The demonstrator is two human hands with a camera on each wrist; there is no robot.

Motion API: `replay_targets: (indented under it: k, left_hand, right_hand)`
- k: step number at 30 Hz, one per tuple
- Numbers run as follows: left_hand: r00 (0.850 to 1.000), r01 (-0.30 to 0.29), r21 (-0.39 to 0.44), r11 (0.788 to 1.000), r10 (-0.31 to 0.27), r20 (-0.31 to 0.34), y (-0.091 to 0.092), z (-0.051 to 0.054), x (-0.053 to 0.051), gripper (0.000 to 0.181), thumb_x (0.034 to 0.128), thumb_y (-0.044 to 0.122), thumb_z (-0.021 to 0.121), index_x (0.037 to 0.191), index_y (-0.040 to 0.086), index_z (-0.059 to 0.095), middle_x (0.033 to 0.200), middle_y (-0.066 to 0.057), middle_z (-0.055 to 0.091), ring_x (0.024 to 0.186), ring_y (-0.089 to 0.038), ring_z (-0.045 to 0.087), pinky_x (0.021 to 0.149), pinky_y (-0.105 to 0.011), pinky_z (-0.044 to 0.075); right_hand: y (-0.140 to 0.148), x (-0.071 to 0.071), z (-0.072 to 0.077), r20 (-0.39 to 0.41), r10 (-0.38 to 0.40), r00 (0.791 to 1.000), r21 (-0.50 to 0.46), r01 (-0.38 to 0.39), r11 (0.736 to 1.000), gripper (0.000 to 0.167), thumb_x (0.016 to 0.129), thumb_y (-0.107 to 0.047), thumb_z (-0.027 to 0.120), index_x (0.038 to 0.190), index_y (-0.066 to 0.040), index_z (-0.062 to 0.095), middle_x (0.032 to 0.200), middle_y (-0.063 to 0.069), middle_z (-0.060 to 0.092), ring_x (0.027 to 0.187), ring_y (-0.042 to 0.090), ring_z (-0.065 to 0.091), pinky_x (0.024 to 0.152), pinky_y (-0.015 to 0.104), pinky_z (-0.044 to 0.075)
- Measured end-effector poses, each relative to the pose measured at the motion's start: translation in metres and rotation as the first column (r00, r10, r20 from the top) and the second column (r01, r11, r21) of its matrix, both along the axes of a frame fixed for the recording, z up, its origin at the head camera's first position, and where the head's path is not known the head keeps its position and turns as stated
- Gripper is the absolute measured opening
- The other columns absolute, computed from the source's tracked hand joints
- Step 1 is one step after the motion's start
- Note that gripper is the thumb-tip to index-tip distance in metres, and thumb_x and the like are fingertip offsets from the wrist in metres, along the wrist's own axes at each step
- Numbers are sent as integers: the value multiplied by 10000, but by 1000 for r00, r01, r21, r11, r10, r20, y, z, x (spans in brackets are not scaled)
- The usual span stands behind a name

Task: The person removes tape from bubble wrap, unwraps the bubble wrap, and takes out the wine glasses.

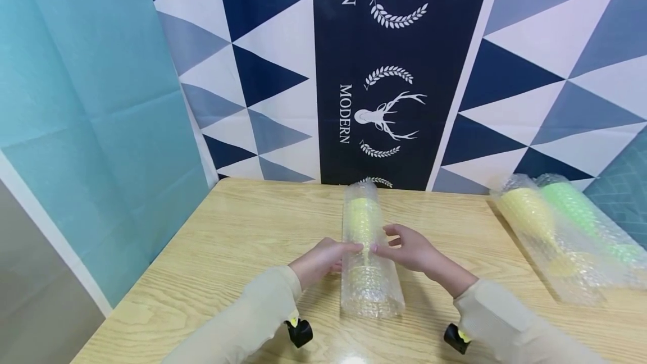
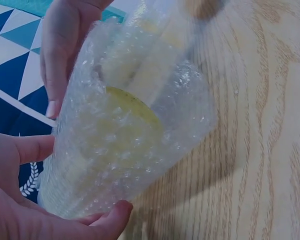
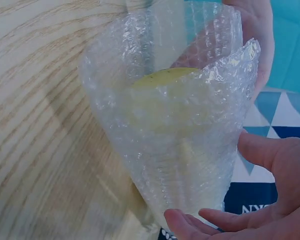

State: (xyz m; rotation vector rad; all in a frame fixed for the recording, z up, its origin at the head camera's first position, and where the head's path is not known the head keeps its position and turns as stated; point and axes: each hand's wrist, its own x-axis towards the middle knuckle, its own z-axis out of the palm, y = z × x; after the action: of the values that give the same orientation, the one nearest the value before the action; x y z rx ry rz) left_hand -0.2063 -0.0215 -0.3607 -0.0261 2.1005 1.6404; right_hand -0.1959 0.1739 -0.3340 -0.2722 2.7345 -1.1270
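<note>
A yellow goblet rolled in clear bubble wrap (image 1: pixel 371 291) lies lengthwise on the wooden table between both hands. The yellow shows hazily through the plastic, and its round foot (image 3: pixel 165 77) appears inside the open near end of the roll. My left hand (image 1: pixel 320 260) grips the roll's left side, thumb on top, the other fingers partly hidden beside it. From the right side my right hand (image 1: pixel 411 246) holds the roll, its thumb on the wrap and its fingers bent. In the left wrist view, the left thumb and fingers span the wrap (image 2: pixel 90 170).
Two more bubble-wrapped goblets, one yellow (image 1: pixel 528 215) and one green (image 1: pixel 571 206), lie side by side at the table's right. A patterned cloth (image 1: pixel 273 72) hangs behind the wooden table (image 1: pixel 242 223), and a plain teal cloth (image 1: pixel 101 100) hangs at left.
</note>
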Motion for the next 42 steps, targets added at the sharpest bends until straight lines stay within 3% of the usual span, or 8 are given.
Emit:
replay_targets:
  k: [6, 14, 22, 28, 35, 42]
  left_hand:
    - [999, 35, 22, 999, -35, 13, 2, 1, 0, 506, 894, 358, 633, 1226, -19, 572, 1196, -108, 657, 1137, -264, 631, 1045, -414, 468]
    - [994, 90, 88, 992, -95, 49, 0, -1, -8, 453, 925, 390, 579, 1206, 35, 595, 1144, -83, 679, 1037, -172, 642, 1038, -386, 472]
    - [994, 68, 107, 992, -76, 73, 3, -3, -13, 485, 904, 400, 609, 1225, 39, 573, 1153, -75, 658, 1037, -169, 617, 1067, -404, 443]
    - [996, 53, 74, 996, -58, 70, 7, -4, -14, 503, 886, 365, 641, 1250, 26, 563, 1241, -83, 613, 1115, -194, 586, 1082, -425, 425]
    - [996, 39, 82, 996, -45, 72, 7, -5, -15, 484, 887, 323, 641, 1242, 4, 565, 1242, -106, 609, 1122, -215, 588, 1080, -441, 425]
    - [997, 13, 98, 995, -20, 70, 7, -5, -14, 485, 882, 304, 646, 1234, -19, 561, 1195, -107, 627, 1061, -190, 621, 1020, -400, 478]
  right_hand:
    - [7, 0, -4, 57, -7, 998, -30, 9, 1000, 731, 867, -364, 684, 1372, 89, 412, 1377, 303, 479, 1212, 442, 530, 888, 446, 551]
    - [13, -1, -8, 129, -2, 992, -82, 13, 997, 744, 889, -390, 656, 1402, 72, 377, 1425, 299, 426, 1242, 440, 515, 938, 485, 523]
    - [13, -1, -9, 159, 14, 987, -134, 7, 991, 750, 896, -395, 645, 1420, 58, 357, 1442, 292, 411, 1252, 430, 511, 985, 516, 484]
    - [11, -1, -9, 162, 18, 987, -144, 6, 990, 747, 896, -381, 648, 1422, 62, 354, 1436, 297, 416, 1254, 434, 509, 994, 524, 474]
    - [11, -8, 0, 168, 45, 985, -95, -29, 995, 729, 888, -385, 658, 1381, 89, 407, 1395, 308, 459, 1214, 417, 550, 976, 488, 501]
    - [12, -17, 15, 184, 99, 978, -50, -91, 995, 653, 906, -318, 647, 1329, 138, 451, 1298, 299, 548, 1041, 306, 662, 900, 419, 555]
